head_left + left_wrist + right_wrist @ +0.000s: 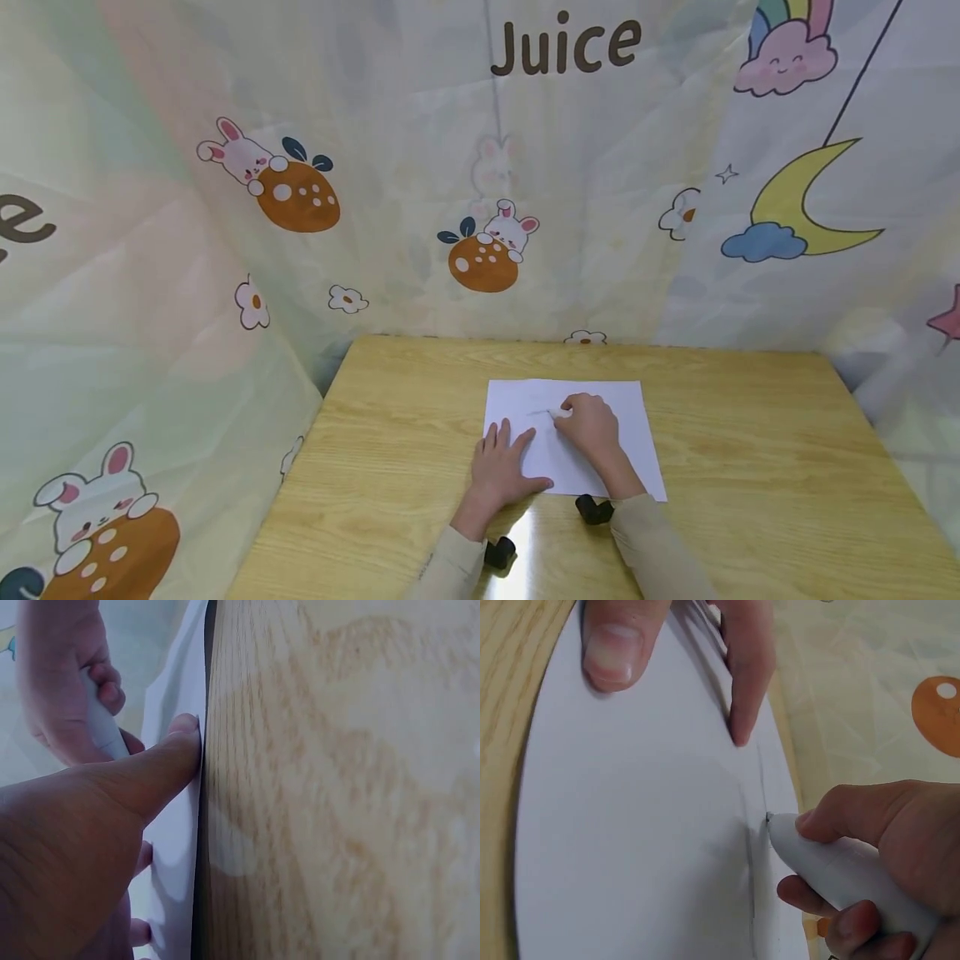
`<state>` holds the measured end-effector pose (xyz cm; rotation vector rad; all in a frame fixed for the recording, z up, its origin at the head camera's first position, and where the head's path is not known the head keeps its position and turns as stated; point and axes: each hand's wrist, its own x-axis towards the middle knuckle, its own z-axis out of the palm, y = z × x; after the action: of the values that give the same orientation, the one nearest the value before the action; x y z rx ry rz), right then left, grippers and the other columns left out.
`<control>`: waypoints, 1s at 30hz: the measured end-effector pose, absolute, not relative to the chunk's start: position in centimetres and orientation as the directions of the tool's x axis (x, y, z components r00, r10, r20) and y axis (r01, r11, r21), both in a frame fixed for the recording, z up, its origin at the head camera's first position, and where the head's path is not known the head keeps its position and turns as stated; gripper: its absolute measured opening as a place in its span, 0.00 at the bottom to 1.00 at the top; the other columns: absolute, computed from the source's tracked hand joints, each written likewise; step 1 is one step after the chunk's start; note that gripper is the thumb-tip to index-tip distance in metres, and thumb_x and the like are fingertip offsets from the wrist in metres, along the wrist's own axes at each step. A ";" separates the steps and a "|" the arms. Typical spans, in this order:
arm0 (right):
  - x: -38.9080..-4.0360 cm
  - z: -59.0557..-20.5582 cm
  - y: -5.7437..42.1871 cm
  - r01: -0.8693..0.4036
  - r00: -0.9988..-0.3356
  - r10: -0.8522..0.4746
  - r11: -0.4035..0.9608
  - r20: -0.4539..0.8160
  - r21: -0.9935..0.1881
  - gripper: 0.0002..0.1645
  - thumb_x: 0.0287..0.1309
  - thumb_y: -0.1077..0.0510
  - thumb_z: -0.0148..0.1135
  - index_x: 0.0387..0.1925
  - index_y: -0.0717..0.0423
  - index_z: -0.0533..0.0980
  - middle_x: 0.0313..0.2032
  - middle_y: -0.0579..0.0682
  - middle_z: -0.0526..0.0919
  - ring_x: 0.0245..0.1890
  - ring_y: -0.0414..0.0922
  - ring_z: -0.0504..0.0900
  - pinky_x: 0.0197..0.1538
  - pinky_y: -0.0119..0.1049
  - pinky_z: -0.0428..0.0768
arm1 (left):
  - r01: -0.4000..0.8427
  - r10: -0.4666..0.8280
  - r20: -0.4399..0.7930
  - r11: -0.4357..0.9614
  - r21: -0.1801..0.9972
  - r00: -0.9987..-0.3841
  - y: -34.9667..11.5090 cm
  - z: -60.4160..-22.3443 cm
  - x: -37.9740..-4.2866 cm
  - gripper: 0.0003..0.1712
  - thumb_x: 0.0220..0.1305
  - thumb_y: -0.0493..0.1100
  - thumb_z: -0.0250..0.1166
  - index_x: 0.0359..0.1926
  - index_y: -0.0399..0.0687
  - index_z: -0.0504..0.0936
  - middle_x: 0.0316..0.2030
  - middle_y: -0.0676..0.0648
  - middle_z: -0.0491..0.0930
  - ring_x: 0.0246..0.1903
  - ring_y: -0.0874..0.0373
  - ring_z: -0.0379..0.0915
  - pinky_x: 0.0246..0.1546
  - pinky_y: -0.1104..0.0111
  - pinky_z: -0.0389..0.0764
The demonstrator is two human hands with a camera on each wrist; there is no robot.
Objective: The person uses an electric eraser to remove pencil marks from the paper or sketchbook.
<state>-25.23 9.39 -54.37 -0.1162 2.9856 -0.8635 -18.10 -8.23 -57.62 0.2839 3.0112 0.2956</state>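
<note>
A white sheet of paper (558,467) lies on the wooden table. My left hand (501,475) rests spread on its left part, with the thumb near the front edge. My right hand (592,425) pinches a thick white pen (840,870) between thumb and fingers. In the right wrist view the pen's small dark tip is right at the paper, beside thin grey lines (751,877). Those lines also show faintly left of the tip in the head view. The left wrist view shows the left thumb (169,754) at the paper's edge, with the right hand behind it.
The wooden table (750,467) extends around the paper on all sides. Small black blocks (498,552) sit at both wrists. A printed cloth (405,208) with rabbits, flowers and a moon hangs behind the table and at its sides.
</note>
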 end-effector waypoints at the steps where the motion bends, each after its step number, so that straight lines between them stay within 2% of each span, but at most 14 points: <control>1: -25.3 -54.3 9.4 -0.066 -0.997 -0.082 0.842 -0.005 -0.535 0.16 0.48 0.55 0.71 0.37 0.61 0.85 0.34 0.56 0.86 0.27 0.47 0.80 0.30 0.46 0.80 | 0.176 0.196 -0.085 0.963 0.204 -0.977 -8.2 -57.5 -18.1 0.52 0.47 0.78 0.62 0.70 0.63 0.67 0.71 0.35 0.54 0.69 0.37 0.49 0.63 0.47 0.60; 4: -25.1 -54.2 9.4 -0.061 -0.997 -0.080 0.846 -0.013 -0.530 0.15 0.48 0.54 0.72 0.36 0.61 0.85 0.34 0.55 0.86 0.28 0.48 0.82 0.31 0.46 0.81 | 0.171 0.195 -0.101 0.964 0.203 -0.976 -8.3 -57.4 -18.2 0.52 0.47 0.78 0.62 0.71 0.63 0.66 0.71 0.35 0.54 0.69 0.37 0.49 0.63 0.47 0.59; 10: -25.0 -53.8 9.2 -0.063 -0.996 -0.083 0.840 -0.013 -0.538 0.15 0.46 0.55 0.71 0.36 0.61 0.85 0.33 0.55 0.86 0.26 0.48 0.81 0.27 0.46 0.80 | 0.166 0.188 -0.101 0.967 0.194 -0.977 -8.3 -57.7 -18.3 0.52 0.47 0.78 0.62 0.70 0.64 0.66 0.71 0.36 0.54 0.69 0.37 0.50 0.63 0.47 0.59; 16: -25.0 -53.6 9.4 -0.049 -0.997 -0.073 0.848 -0.025 -0.527 0.15 0.47 0.55 0.71 0.36 0.61 0.85 0.35 0.56 0.86 0.29 0.49 0.82 0.31 0.47 0.81 | 0.172 0.190 -0.077 0.966 0.193 -0.979 -8.2 -57.7 -18.3 0.52 0.46 0.79 0.62 0.70 0.64 0.67 0.71 0.35 0.55 0.69 0.37 0.50 0.63 0.47 0.59; 30: -25.1 -54.2 9.2 -0.029 -0.999 -0.047 0.849 -0.019 -0.527 0.15 0.47 0.55 0.71 0.36 0.61 0.85 0.34 0.55 0.86 0.27 0.48 0.81 0.30 0.47 0.80 | 0.179 0.195 -0.064 0.962 0.204 -0.979 -8.2 -57.6 -18.0 0.51 0.47 0.78 0.64 0.69 0.62 0.68 0.71 0.35 0.56 0.69 0.36 0.51 0.62 0.46 0.61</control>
<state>-25.06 9.24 -54.18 -0.0616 2.9907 -0.8517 -18.04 -8.21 -57.62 0.2893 3.0290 0.3038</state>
